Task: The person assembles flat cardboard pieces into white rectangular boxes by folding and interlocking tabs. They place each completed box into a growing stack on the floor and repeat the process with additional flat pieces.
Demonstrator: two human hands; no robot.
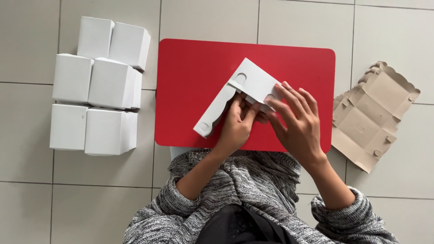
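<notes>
Both hands grip white carton [253, 81]: left hand [236, 126], right hand [296, 122]; fingertips hidden, fold seemingly half-done.

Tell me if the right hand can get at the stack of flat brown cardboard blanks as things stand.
Probably yes: the stack of flat blanks lies uncovered on the floor beside the red table, but the right hand is busy holding the white box.

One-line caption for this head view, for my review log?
Both hands, left hand and right hand, fold a white carton blank over a red tabletop, finished white boxes stacked left, flat blanks right.
</notes>
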